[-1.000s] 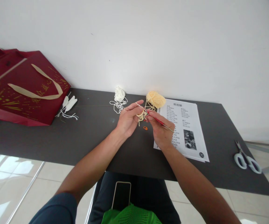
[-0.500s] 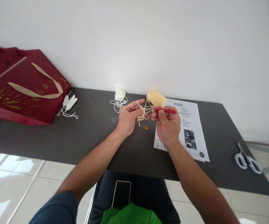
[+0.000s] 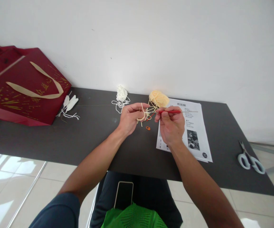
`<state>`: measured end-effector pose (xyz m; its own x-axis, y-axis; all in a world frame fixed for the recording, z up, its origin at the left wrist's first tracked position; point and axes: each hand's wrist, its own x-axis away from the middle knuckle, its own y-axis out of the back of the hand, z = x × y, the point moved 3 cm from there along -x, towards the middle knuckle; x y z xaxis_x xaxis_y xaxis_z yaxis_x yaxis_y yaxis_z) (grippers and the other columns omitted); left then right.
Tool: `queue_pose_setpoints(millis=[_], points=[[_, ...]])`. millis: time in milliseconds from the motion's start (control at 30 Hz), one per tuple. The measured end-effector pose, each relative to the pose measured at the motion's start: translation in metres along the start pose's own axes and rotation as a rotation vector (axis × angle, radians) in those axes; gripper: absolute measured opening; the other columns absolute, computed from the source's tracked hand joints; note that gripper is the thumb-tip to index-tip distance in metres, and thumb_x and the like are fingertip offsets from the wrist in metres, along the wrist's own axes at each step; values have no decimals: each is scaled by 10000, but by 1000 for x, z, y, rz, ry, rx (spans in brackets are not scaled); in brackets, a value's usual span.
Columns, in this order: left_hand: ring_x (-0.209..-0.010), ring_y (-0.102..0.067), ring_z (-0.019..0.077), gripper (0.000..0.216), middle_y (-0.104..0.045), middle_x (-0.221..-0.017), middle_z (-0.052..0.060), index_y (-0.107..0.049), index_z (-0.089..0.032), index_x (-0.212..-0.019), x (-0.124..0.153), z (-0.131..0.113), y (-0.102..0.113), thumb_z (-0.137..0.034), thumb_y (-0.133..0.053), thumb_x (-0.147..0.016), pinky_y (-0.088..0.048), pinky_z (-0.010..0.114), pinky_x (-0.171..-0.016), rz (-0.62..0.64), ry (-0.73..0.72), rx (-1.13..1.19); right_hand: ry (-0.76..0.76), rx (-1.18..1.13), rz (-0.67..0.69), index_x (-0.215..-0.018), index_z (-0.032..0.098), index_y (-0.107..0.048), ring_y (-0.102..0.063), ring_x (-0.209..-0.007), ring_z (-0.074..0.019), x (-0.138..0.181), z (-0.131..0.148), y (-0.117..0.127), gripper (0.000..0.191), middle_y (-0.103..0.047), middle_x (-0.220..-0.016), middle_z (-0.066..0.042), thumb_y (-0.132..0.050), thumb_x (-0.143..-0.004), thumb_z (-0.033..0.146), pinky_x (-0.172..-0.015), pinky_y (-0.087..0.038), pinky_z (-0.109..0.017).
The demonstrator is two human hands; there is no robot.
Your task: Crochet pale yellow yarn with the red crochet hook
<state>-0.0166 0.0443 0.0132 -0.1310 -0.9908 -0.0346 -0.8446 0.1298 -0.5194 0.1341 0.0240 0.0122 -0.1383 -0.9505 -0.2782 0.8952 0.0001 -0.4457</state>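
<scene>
My left hand (image 3: pixel 130 119) is closed on cream yarn (image 3: pixel 141 119), which loops around its fingers and thumb. In my right hand (image 3: pixel 172 126) is a crochet hook with a red handle (image 3: pixel 172 111), gripped between thumb and fingers. The hook's tip points left toward the yarn, and its thin metal end sticks out to the right. Strands run from my left fingers to a cream yarn ball (image 3: pixel 159 98) behind my hands. Whether the tip sits inside a loop is too small to tell. An orange stitch marker (image 3: pixel 148 128) lies on the table below the yarn.
White yarn (image 3: pixel 122 94) lies near the wall. Printed sheets (image 3: pixel 204 133) are under and beside my right hand. Scissors (image 3: pixel 251 160) lie at the table's right end. A red gift bag (image 3: pixel 27 85) stands left, beside small white crocheted pieces (image 3: pixel 69 104). A phone (image 3: pixel 124 193) rests on my lap.
The hook is turned slightly, and its thin rear end now shows more clearly. My left fingers have closed somewhat around the yarn. The view has shifted a little.
</scene>
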Motion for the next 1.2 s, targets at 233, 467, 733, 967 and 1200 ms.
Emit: queue_pose_setpoints(millis=[233, 467, 733, 967, 1200], points=[[-435, -445, 78, 230, -581, -511, -12, -781, -125, -789, 0, -4, 0, -121, -675, -585, -269, 233, -451, 49, 80, -36, 31, -63, 56, -910, 262, -574, -641, -593, -98, -1, 0, -1, 245, -772, -843, 39, -801, -847, 330, -556, -522, -245], [-425, -427, 86, 230, -553, -482, 0, -755, -98, -746, -1, -5, 2, -123, -616, -564, -249, 240, -445, 105, 171, -12, 35, -92, 84, -913, 254, -589, -652, -597, -98, -2, 1, -1, 218, -780, -846, 25, -794, -858, 302, -565, -538, -238], [-425, -447, 93, 249, -549, -478, 7, -771, -88, -773, -1, -4, 2, -121, -622, -576, -246, 241, -446, 130, 190, 32, 2, -144, 102, -926, 248, -602, -670, -612, -97, -2, 0, 1, 193, -785, -855, 18, -785, -865, 266, -568, -554, -226], [-451, -489, 91, 219, -601, -533, 20, -780, -102, -782, 0, -4, 2, -113, -660, -599, -290, 228, -451, 97, 150, 20, 11, -138, 97, -932, 247, -604, -678, -625, -100, -2, 1, 1, 187, -782, -858, 18, -779, -869, 262, -568, -555, -225], [-471, -494, 75, 231, -619, -569, -8, -795, -142, -845, 0, -4, 2, -122, -732, -625, -325, 214, -459, 64, 54, -2, 49, -110, 56, -926, 260, -597, -668, -622, -106, -2, 3, 0, 182, -778, -869, 29, -772, -873, 261, -575, -550, -247]])
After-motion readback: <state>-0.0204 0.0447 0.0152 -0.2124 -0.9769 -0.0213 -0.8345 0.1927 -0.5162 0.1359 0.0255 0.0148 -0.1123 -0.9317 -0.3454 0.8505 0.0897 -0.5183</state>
